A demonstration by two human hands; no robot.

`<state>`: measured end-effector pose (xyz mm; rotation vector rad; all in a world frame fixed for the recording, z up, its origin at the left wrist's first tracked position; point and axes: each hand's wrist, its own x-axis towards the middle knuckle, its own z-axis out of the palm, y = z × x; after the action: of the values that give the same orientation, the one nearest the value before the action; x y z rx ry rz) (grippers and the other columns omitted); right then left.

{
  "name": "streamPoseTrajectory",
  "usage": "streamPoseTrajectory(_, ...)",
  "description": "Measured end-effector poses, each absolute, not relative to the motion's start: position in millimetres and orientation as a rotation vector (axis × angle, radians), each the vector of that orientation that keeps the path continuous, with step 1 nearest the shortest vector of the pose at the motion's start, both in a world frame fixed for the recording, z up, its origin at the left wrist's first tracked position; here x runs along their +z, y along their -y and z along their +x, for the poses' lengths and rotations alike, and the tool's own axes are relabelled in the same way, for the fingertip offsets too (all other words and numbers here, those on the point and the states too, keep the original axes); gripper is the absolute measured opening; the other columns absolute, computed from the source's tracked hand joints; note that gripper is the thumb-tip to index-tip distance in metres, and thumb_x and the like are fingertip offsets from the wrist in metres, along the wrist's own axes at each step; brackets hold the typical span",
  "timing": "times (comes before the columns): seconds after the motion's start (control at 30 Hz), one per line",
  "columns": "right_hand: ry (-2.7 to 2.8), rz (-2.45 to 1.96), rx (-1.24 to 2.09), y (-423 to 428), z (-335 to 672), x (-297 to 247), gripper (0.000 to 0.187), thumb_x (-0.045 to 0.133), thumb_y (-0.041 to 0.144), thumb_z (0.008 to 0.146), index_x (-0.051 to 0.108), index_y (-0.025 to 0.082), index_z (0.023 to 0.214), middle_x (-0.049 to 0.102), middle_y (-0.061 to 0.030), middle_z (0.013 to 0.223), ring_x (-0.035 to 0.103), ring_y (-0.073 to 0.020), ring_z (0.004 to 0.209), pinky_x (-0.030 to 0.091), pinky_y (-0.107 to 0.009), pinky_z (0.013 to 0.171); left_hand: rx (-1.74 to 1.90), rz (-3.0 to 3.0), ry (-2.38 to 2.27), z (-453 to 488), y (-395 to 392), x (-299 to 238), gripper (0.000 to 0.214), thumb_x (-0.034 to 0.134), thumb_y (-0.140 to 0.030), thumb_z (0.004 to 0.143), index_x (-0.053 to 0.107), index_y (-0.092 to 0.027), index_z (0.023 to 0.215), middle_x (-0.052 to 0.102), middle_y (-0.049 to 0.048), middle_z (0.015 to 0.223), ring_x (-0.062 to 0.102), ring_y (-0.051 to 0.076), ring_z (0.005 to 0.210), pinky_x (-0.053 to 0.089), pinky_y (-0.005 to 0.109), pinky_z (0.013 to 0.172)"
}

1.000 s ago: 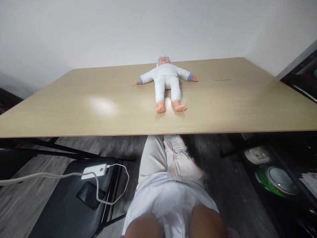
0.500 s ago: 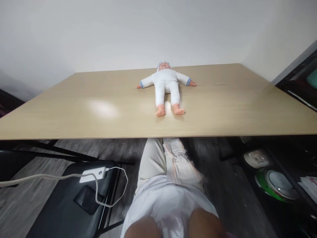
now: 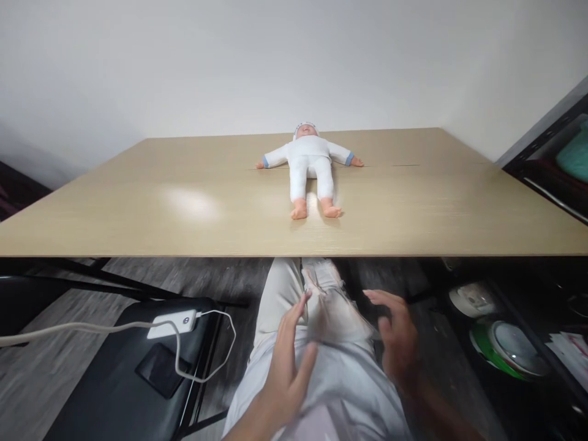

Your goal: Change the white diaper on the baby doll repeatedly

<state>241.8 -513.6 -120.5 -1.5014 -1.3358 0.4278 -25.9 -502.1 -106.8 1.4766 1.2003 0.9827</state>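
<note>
On the light wood table (image 3: 197, 177) a baby doll (image 3: 310, 165) lies on its back, arms spread and bare feet toward me. It wears a white suit with blue cuffs and a white cap. Below the table's front edge, my left hand (image 3: 289, 361) is raised over my lap, thumb apart from the fingers, holding nothing. My right hand (image 3: 397, 334) is up on the other side, somewhat blurred, its thumb and fingers apart with nothing in them. Between the hands, a pale, crumpled item (image 3: 337, 312) rests on my leg; its kind is unclear.
To the left, a black chair (image 3: 105, 380) bears a white power bank (image 3: 172, 323) with a cable and a dark phone (image 3: 163, 369). At right, a dark shelf holds a green and white round container (image 3: 508, 346) and papers (image 3: 569, 355). A white wall stands behind the table.
Both hands have risen into view from the bottom edge, fingers now spread above my lap. The view has tilted slightly upward. The doll lies as before.
</note>
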Motion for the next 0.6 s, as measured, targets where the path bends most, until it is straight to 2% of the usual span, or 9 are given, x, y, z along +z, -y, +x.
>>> streamPoseTrajectory(0.07,1.333,-1.663,0.590,503.1,255.4,-155.1,0.046,0.056,0.058,0.107,0.074,0.026,0.135,0.077,-0.0143,0.134,0.074,-0.0317,0.120,0.061,-0.053,0.109,0.752,1.534,-1.326,-27.2,487.6,-131.5,0.066,0.059,-0.061,0.109,0.060,-0.020,0.161,0.062,0.0205,0.165,0.059,0.039,0.154,0.044,0.058,0.132)
streamPoseTrajectory(0.13,1.300,-1.858,0.832,494.3,264.4,-191.5,0.056,0.056,0.067,0.100,0.074,0.026,0.132,0.078,-0.0136,0.128,0.076,-0.0328,0.118,0.060,-0.052,0.110,0.495,1.551,-1.410,-24.1,468.3,-157.4,0.068,0.055,-0.068,0.106,0.071,-0.015,0.145,0.074,0.0238,0.147,0.067,0.043,0.141,0.046,0.060,0.127)
streamPoseTrajectory(0.2,1.258,-1.936,1.021,484.7,266.0,-219.5,0.060,0.055,0.072,0.095,0.076,0.024,0.125,0.079,-0.0158,0.127,0.075,-0.0358,0.126,0.058,-0.052,0.114,0.390,1.469,-1.405,-14.3,448.8,-178.1,0.070,0.060,-0.077,0.099,0.079,-0.014,0.124,0.081,0.0242,0.129,0.070,0.047,0.135,0.045,0.059,0.126)
streamPoseTrajectory(0.27,1.244,-1.956,1.097,472.7,260.2,-233.5,0.060,0.061,0.074,0.090,0.075,0.025,0.120,0.080,-0.0166,0.130,0.074,-0.0382,0.131,0.057,-0.051,0.114,0.391,1.346,-1.367,1.1,432.0,-191.6,0.074,0.068,-0.085,0.090,0.081,-0.016,0.112,0.084,0.0220,0.118,0.072,0.048,0.132,0.048,0.056,0.123)
streamPoseTrajectory(0.37,1.249,-1.890,1.168,453.8,243.8,-232.1,0.059,0.069,0.078,0.082,0.073,0.027,0.110,0.084,-0.0122,0.120,0.078,-0.0402,0.124,0.058,-0.050,0.108,0.423,1.204,-1.269,25.4,415.0,-202.8,0.084,0.079,-0.090,0.077,0.082,-0.015,0.115,0.087,0.0184,0.115,0.076,0.045,0.128,0.059,0.050,0.113)
streamPoseTrajectory(0.47,1.239,-1.755,1.282,444.6,227.9,-217.0,0.066,0.071,0.085,0.078,0.074,0.025,0.104,0.085,-0.0119,0.114,0.079,-0.0409,0.119,0.061,-0.050,0.104,0.477,1.075,-1.176,38.2,410.4,-204.2,0.097,0.084,-0.093,0.070,0.081,-0.010,0.120,0.085,0.0215,0.123,0.079,0.043,0.126,0.064,0.049,0.110)
streamPoseTrajectory(0.6,1.118,-1.625,1.346,467.3,215.9,-172.0,0.074,0.074,0.086,0.082,0.076,0.020,0.116,0.084,-0.0152,0.123,0.079,-0.0385,0.119,0.065,-0.046,0.101,0.606,0.987,-1.129,32.9,433.8,-166.2,0.106,0.085,-0.093,0.070,0.076,-0.007,0.131,0.081,0.0240,0.138,0.077,0.044,0.131,0.063,0.049,0.114)
